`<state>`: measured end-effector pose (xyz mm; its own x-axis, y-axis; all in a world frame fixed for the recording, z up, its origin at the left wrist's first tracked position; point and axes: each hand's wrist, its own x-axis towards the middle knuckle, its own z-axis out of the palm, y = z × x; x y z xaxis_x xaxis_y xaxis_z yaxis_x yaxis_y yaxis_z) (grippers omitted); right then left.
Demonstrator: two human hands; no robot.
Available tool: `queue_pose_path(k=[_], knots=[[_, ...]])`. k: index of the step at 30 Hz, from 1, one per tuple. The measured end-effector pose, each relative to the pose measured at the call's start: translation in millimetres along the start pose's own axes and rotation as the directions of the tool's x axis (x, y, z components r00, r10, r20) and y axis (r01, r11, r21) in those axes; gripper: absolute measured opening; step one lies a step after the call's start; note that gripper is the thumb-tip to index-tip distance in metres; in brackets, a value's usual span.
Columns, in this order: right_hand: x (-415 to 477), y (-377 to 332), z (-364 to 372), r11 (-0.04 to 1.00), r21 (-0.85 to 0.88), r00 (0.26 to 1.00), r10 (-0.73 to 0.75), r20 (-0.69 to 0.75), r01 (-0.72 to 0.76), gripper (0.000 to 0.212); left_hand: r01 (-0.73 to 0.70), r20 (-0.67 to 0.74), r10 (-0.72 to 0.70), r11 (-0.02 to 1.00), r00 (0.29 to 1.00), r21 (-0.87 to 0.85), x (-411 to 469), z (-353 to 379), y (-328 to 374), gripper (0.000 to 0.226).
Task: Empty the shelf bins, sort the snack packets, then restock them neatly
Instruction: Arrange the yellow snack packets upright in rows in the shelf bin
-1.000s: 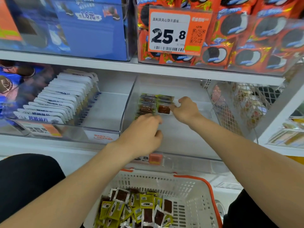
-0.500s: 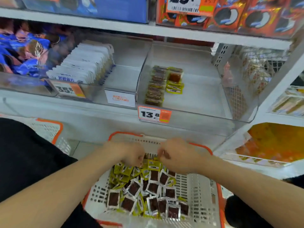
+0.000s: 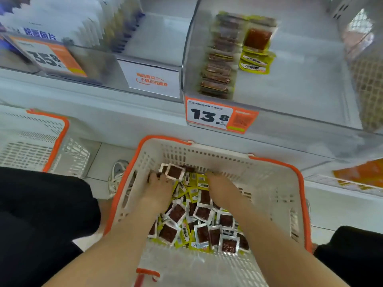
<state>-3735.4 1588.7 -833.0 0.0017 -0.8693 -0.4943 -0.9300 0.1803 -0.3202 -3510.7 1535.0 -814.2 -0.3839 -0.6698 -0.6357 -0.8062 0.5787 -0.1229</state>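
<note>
A white basket with an orange rim [image 3: 275, 162] stands on the floor below the shelf, holding a loose pile of snack packets [image 3: 203, 220], some yellow, some silver with dark red windows. Both my hands are down in the pile at its far end. My left hand [image 3: 159, 186] curls its fingers round packets by a silver one. My right hand [image 3: 220, 188] has its fingertips buried under yellow packets. On the shelf above, a clear bin [image 3: 290, 90] holds a neat row of packets [image 3: 219, 59] and a few yellow packets [image 3: 256, 61] beside it.
An orange price tag reading 13.8 [image 3: 209, 117] hangs on the bin's front. To the left a bin holds white packets [image 3: 62, 13]. A second white basket [image 3: 41, 141] stands at the left on the floor. A white shoe [image 3: 117, 175] lies by the basket.
Both hands left the shelf bin and dropped into the basket, then pushed deeper into the packet pile. The view tilted down toward the basket.
</note>
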Motion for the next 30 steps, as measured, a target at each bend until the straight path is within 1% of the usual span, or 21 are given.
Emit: queue_pose_path(k=[1,2,3,4,5,7,8,9,11,12,13,14,15,16,18,20,22,24,26,27,30], knots=[[3.3,-1.7,9.0,1.000,0.017,1.000,0.002,-0.007,-0.002,0.061,-0.017,-0.002,0.017,1.000,1.000,-0.001,2.9,7.7,5.6,0.054],[6.7,-2.4,18.8,1.000,0.026,1.000,-0.001,0.004,0.001,0.066,-0.040,-0.025,0.040,0.999,0.999,-0.011,5.3,15.2,10.7,0.054],[9.7,-2.8,29.8,1.000,0.022,1.000,-0.003,0.020,0.003,0.064,-0.070,-0.064,0.068,0.997,0.996,-0.029,7.8,22.4,14.6,0.053],[12.6,-2.2,41.2,1.000,0.004,1.000,-0.007,0.025,0.007,0.059,-0.093,-0.099,0.082,0.989,0.992,-0.114,9.6,26.7,18.0,0.049],[14.1,-0.7,51.9,1.000,-0.010,1.000,0.002,0.012,-0.002,0.054,-0.129,-0.135,0.099,0.962,0.986,-0.239,10.2,27.6,21.0,0.042],[12.3,1.7,61.0,0.996,0.083,0.997,0.048,-0.053,-0.044,0.046,-0.249,-0.231,0.159,0.862,0.960,-0.442,14.3,26.2,23.6,0.021],[7.9,2.2,60.5,0.986,0.149,0.991,0.094,-0.100,-0.078,0.042,-0.273,-0.270,0.155,0.833,0.950,-0.482,16.3,22.8,23.5,0.020],[1.0,2.9,57.9,0.971,0.201,0.972,0.167,-0.164,-0.133,0.037,-0.264,-0.318,0.106,0.819,0.942,-0.509,19.1,20.0,23.5,0.020],[-14.5,9.6,57.9,0.904,0.332,0.884,0.370,-0.286,-0.270,0.030,-0.173,-0.427,-0.089,0.826,0.900,-0.536,25.6,16.9,23.0,0.008],[-22.2,12.9,59.1,0.850,0.415,0.841,0.460,-0.286,-0.324,0.031,-0.102,-0.459,-0.184,0.842,0.869,-0.530,29.3,15.7,21.9,0.016],[-30.0,15.8,61.6,0.801,0.472,0.820,0.519,-0.240,-0.369,0.037,-0.049,-0.477,-0.227,0.865,0.849,-0.499,34.8,18.4,21.0,0.027],[-37.0,17.3,65.6,0.779,0.479,0.827,0.535,-0.171,-0.405,0.048,-0.008,-0.463,-0.247,0.876,0.851,-0.483,40.2,19.3,21.3,0.039],[-42.0,17.2,70.5,0.778,0.454,0.843,0.529,-0.101,-0.434,0.059,0.003,-0.424,-0.259,0.855,0.868,-0.518,46.4,21.5,22.0,0.050],[-43.9,17.5,76.9,0.774,0.446,0.850,0.524,-0.055,-0.449,0.067,0.022,-0.356,-0.282,0.810,0.891,-0.586,52.0,21.5,24.3,0.059],[-42.1,14.2,83.0,0.717,0.538,0.845,0.534,-0.014,-0.444,0.073,0.100,-0.232,-0.361,0.704,0.903,-0.703,64.0,23.0,28.1,0.072],[-36.4,14.7,87.6,0.637,0.638,0.826,0.564,-0.004,-0.432,0.078,0.176,-0.181,-0.424,0.675,0.887,-0.717,71.6,25.1,28.3,0.077],[-33.6,20.2,89.4,0.557,0.708,0.806,0.592,0.028,-0.434,0.080,0.215,-0.141,-0.429,0.678,0.892,-0.702,76.9,27.7,24.4,0.076],[-34.4,29.7,92.5,0.510,0.749,0.800,0.598,0.045,-0.423,0.079,0.260,-0.095,-0.404,0.732,0.910,-0.629,77.2,25.9,21.0,0.075],[-37.1,36.2,90.3,0.517,0.746,0.804,0.594,0.041,-0.420,0.083,0.289,-0.065,-0.385,0.783,0.920,-0.552,73.4,22.6,21.3,0.066],[-38.8,38.8,87.4,0.529,0.733,0.804,0.593,0.042,-0.428,0.087,0.267,-0.071,-0.365,0.786,0.928,-0.557,71.2,21.2,22.4,0.060],[-44.0,44.8,83.5,0.606,0.659,0.837,0.543,0.065,-0.445,0.086,0.121,-0.172,-0.290,0.766,0.941,-0.631,61.6,19.2,27.0,0.053]])
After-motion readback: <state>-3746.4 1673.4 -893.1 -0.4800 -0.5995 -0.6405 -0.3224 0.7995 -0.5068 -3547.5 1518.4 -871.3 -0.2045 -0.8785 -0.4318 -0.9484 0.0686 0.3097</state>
